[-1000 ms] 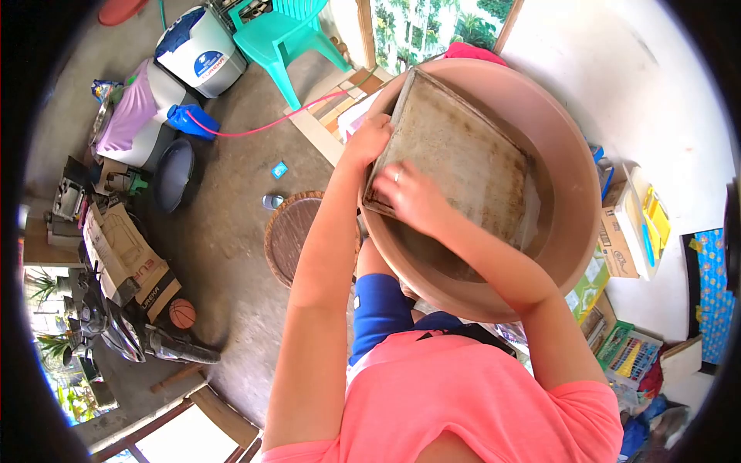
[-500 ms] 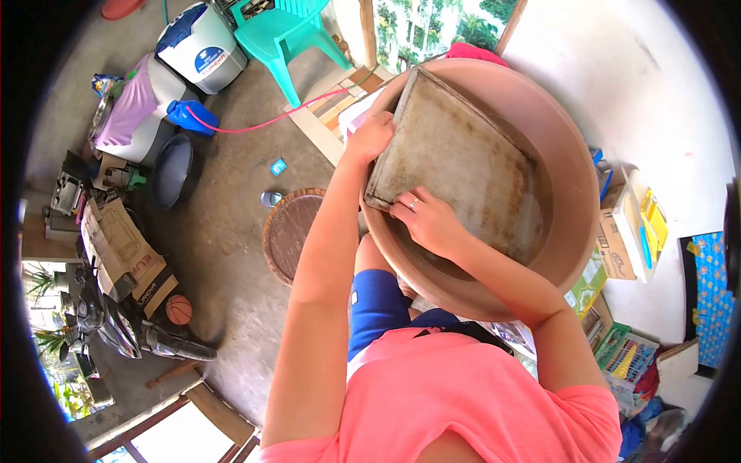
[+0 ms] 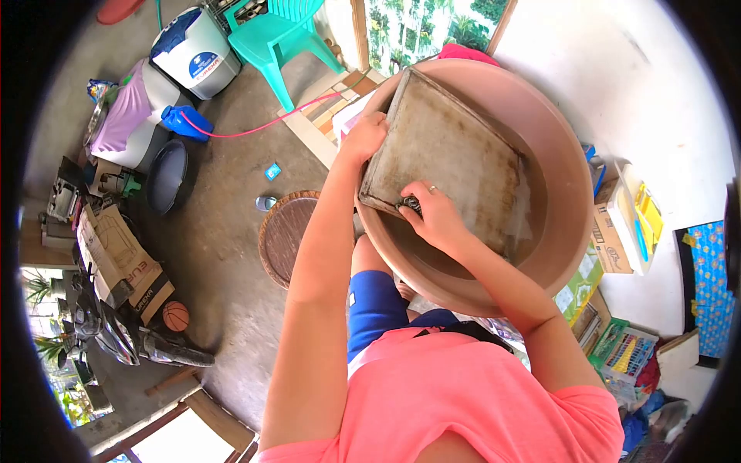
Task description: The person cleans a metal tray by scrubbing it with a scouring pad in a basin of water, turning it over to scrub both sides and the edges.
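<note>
A stained, greyish-brown rectangular panel with a raised frame (image 3: 451, 143) leans in a large brown plastic basin (image 3: 567, 193). Its lower part sits in murky water (image 3: 532, 216). My left hand (image 3: 366, 139) is closed over the panel's left edge, near the basin's rim. Pinched in my right hand (image 3: 432, 214) is a small dark scouring pad (image 3: 410, 204), held against the panel close to its lower left corner. My right palm hides part of the pad.
A round woven tray (image 3: 289, 239) lies on the concrete floor to the left. Beyond it are a black basin (image 3: 168, 176), a blue jug (image 3: 185, 121) and a green plastic chair (image 3: 274, 42). Boxes (image 3: 614, 224) stand along the right wall.
My right hand has shifted slightly right along the panel and its fingers have curled, bringing the dark pad into sight. My left hand keeps its hold on the edge.
</note>
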Motion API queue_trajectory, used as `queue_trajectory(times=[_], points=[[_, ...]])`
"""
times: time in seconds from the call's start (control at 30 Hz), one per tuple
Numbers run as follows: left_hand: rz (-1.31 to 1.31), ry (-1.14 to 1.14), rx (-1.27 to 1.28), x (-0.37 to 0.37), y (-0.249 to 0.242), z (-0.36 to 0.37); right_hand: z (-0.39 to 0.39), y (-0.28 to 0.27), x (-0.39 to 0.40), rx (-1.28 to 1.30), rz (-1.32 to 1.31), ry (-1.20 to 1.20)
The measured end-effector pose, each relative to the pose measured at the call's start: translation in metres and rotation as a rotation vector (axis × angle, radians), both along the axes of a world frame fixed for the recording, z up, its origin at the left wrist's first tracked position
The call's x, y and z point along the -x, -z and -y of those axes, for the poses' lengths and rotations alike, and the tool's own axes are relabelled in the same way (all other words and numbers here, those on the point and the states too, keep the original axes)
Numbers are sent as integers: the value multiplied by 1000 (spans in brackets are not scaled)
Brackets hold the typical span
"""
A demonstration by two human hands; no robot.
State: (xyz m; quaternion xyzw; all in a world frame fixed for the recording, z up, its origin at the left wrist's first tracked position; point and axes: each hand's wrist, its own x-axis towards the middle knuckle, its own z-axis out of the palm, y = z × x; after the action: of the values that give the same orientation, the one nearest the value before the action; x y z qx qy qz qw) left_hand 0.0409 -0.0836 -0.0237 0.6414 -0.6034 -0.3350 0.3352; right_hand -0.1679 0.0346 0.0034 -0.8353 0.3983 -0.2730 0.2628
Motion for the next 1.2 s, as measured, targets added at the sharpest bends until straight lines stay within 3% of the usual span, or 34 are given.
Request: queue_trajectory(times=[0.33,0.43,0.53,0.67,0.87,0.97,1.07,1.2], points=[[86,-40,-10,5,-14,-8,-36,5,6,131,-147,-29],[111,-61,-13,7,-15,-10,-25,2,3,-33,-158,24],[98,-52,6,3,-8,-6,-12,-2,-18,25,-119,-16],[55,-15,-7,1,-7,-5,-5,-13,-38,344,-102,-110],[122,-27,-49,6,-18,-9,-11,5,12,215,-289,-89],[129,-83,40,8,-13,-9,-4,-7,-41,374,-29,-85],[131,-40,40,4,-4,-6,0,-8,-70,315,-12,-77],[120,3,-74,5,-20,-11,-4,11,-2,213,-140,-59]])
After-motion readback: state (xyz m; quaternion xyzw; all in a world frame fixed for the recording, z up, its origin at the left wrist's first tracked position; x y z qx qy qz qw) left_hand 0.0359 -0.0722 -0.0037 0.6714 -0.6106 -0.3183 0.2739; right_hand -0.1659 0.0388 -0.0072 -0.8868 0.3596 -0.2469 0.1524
